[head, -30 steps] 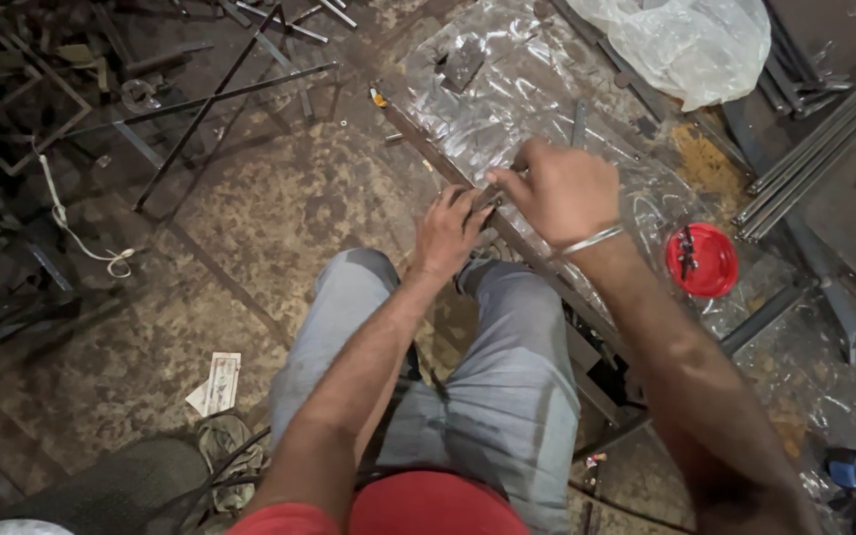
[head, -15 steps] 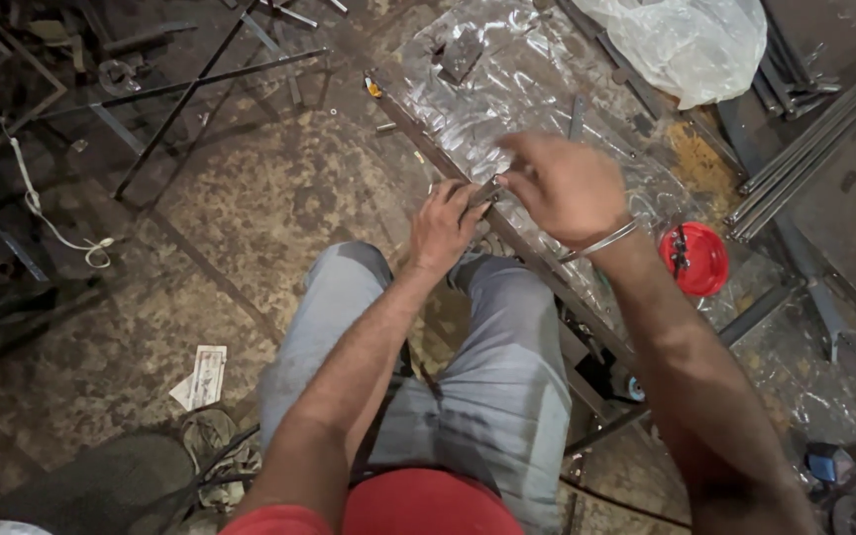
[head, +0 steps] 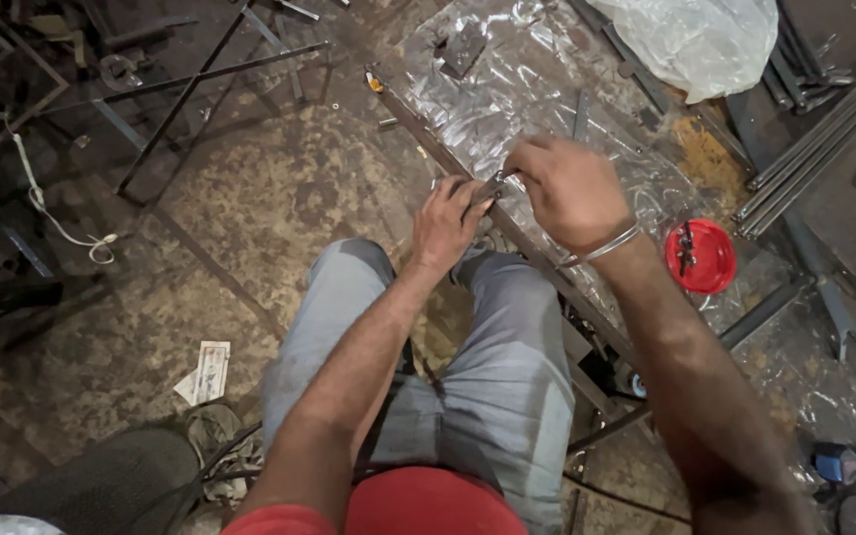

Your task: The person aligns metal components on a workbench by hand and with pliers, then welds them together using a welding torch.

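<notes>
- The left hand is curling its fingers around a small dark metal piece, gripping it at the near edge of the plastic-covered surface, just above the person's knees.
- The right hand is meeting the left one at that piece, its fingertips pressed together in a pinch on the far end; what exactly they are pinching is too small to tell.
- A thin metal bangle is circling the right wrist.
- A round red lid is lying on the surface to the right of the right forearm, with a small dark object inside it.
- A crumpled clear plastic bag is resting at the far end of the surface.
- Long metal bars are lying at the right edge, and a white cord is trailing on the floor at the left.
- A folded paper slip is lying on the floor beside the left leg.
</notes>
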